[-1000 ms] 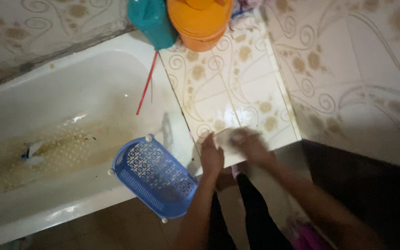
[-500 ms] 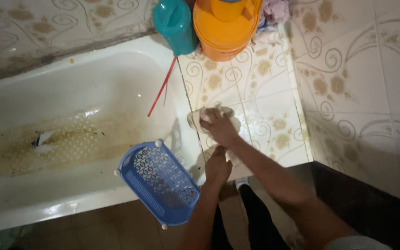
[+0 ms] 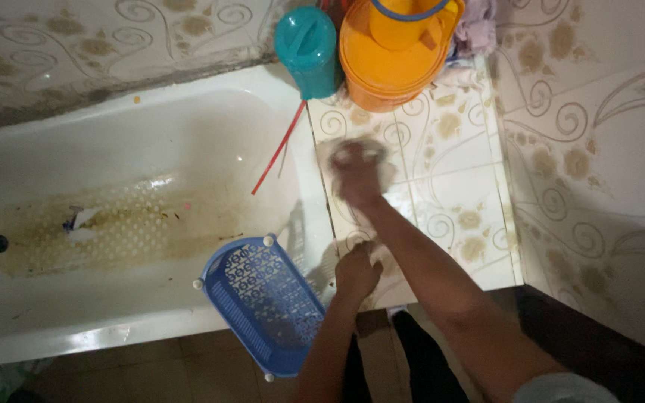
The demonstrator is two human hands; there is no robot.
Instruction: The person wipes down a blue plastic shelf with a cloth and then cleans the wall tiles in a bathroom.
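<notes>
Bathroom walls clad in patterned tiles fill the top and right of the frame. Largest item: 1 white bathtub (image 3: 113, 134) across the left half, its floor carrying a brown stained patch at left centre, with the drain at the far left. Next: the tiled ledge (image 3: 449, 186) at the centre right, which shows a wet sheen below the right hand. At the top centre of the ledge sit 1 orange bucket (image 3: 397, 52) and 1 teal jug (image 3: 307, 48), close beside each other. 1 blue perforated basket (image 3: 263, 313) leans on the tub rim at the lower centre. 1 thin red stick (image 3: 278, 153) lies slanted over the tub edge. The right hand (image 3: 356, 175) presses a pale cloth (image 3: 356, 153) flat on the ledge, fingers closed over it; motion blur hides the exact grip. The left hand (image 3: 356, 272) rests on the ledge's near edge, fingers curled, holding nothing visible. Assessment: wiping of the ledge appears part done; the strip nearest the bucket and the stained tub floor look untreated.
</notes>
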